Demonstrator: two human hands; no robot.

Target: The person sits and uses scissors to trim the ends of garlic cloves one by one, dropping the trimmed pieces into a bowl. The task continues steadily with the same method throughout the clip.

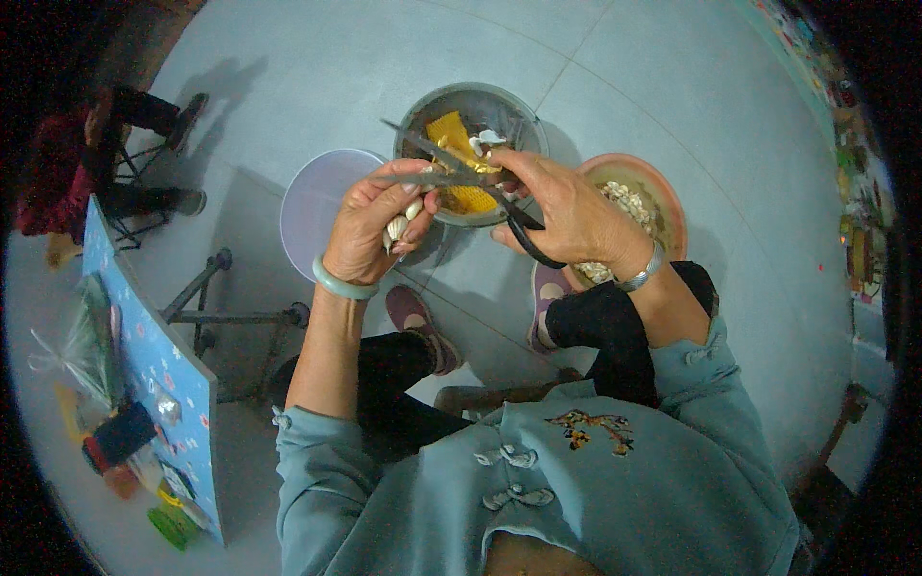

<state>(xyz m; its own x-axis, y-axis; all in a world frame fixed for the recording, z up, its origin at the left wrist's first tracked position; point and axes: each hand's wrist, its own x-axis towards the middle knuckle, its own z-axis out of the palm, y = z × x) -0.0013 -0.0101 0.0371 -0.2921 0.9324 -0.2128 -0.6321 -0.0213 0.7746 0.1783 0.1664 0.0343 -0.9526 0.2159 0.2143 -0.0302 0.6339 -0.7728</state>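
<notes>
My left hand (pixel 376 227) holds several garlic cloves (pixel 397 227) between its fingers and palm. In my right hand (pixel 569 205) is a pair of scissors (pixel 515 216) with black handles; its blades are spread, and one reaches across the fingertips of my left hand. Below the blades stands a round basin (pixel 470 92) holding yellow netting (pixel 448 132) and pale scraps. To its left is a pale purple tub (pixel 306 205). An orange-rimmed basin (pixel 676 209) at the right holds many whitish pieces (pixel 628 201), partly hidden by my right hand and wrist.
At the left stands a table with a blue flowered top (pixel 155 338), bearing a plastic bag and small items; its metal legs (pixel 238 317) reach towards me. Another person's legs (pixel 144 111) show at the upper left. My shoes (pixel 414 309) rest beside the basins. Shelved goods line the far right.
</notes>
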